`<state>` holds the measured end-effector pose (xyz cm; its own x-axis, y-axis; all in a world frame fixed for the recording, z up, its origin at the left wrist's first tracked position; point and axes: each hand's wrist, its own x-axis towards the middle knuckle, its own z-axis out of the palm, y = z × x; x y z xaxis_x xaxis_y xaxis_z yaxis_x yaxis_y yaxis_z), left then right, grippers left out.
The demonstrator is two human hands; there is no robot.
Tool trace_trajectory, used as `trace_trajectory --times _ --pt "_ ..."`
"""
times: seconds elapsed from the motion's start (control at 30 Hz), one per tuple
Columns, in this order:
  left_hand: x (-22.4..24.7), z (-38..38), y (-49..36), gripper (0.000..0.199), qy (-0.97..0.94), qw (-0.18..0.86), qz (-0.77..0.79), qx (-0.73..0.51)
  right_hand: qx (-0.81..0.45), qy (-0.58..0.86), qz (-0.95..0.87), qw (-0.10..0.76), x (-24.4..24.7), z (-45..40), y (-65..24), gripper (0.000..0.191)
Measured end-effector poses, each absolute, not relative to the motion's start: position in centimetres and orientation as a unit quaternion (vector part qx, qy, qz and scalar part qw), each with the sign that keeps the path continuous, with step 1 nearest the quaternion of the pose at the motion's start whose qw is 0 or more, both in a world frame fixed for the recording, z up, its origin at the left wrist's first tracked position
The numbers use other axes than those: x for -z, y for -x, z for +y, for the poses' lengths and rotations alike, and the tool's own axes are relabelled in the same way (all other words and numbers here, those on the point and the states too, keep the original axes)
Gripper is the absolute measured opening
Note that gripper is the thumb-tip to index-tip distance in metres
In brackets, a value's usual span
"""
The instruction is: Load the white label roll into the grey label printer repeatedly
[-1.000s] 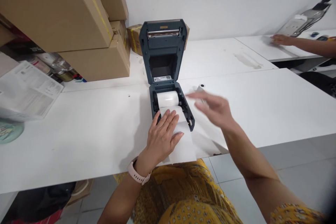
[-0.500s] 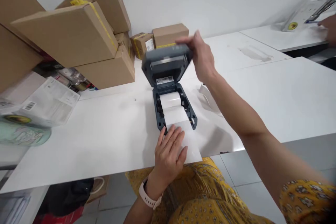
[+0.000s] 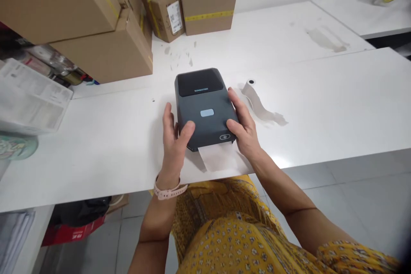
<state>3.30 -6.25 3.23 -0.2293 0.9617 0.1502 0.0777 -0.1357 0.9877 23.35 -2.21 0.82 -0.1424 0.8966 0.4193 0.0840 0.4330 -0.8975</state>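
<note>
A dark grey label printer (image 3: 205,124) stands on the white table with its lid closed and a light blue button on top. White label paper (image 3: 215,157) sticks out of its front toward me. My left hand (image 3: 175,145) grips the printer's left side, thumb on the top edge; the index finger stands a little off the casing. On the opposite side my right hand (image 3: 244,130) grips the casing, with its thumb on the lid near the front corner and its fingers along the side. The fingers' undersides are hidden.
To the right of the printer lies a small paper roll (image 3: 251,83) with a loose curled tail. Cardboard boxes (image 3: 208,6) line the wall and pile up at the left. A clear-wrapped carton (image 3: 30,98) and a green bottle (image 3: 17,147) stand at the left edge of the white table (image 3: 105,150).
The printer's lid has swung down and shut, covering the label roll inside. My right hand has come down from the raised lid to the right side; my left hand has left the paper for the left side.
</note>
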Motion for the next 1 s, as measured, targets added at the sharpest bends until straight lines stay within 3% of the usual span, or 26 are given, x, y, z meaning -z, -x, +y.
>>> trace_trajectory --times 0.13,0.5,0.73,0.8,0.87,1.0 --pt "-2.2 -6.1 -3.1 0.088 -0.461 0.471 0.515 -0.549 -0.472 0.399 -0.606 0.5 1.4 -2.7 -23.4 0.093" --pt "-0.9 -6.2 -2.9 0.085 -0.493 0.413 0.517 -0.565 -0.518 0.381 -0.605 0.469 0.5 -3.0 -24.7 0.09" --pt "0.2 -11.2 -4.2 0.068 -0.457 0.368 0.57 -0.575 -0.513 0.378 -0.598 0.486 0.8 -3.0 -24.2 0.087" --pt "0.4 -13.7 -4.8 0.048 -0.414 0.326 0.619 -0.583 -0.501 0.385 -0.594 0.498 1.1 -3.3 -23.8 0.087" --pt "0.3 -15.5 -5.2 0.034 -0.416 0.412 0.632 -0.508 -0.488 0.392 -0.594 0.505 1.3 -3.5 -23.5 0.085" --pt "-0.7 -16.0 -5.6 0.039 -0.377 0.59 0.564 -0.438 -0.473 0.398 -0.599 0.51 1.4 -3.9 -23.4 0.084"
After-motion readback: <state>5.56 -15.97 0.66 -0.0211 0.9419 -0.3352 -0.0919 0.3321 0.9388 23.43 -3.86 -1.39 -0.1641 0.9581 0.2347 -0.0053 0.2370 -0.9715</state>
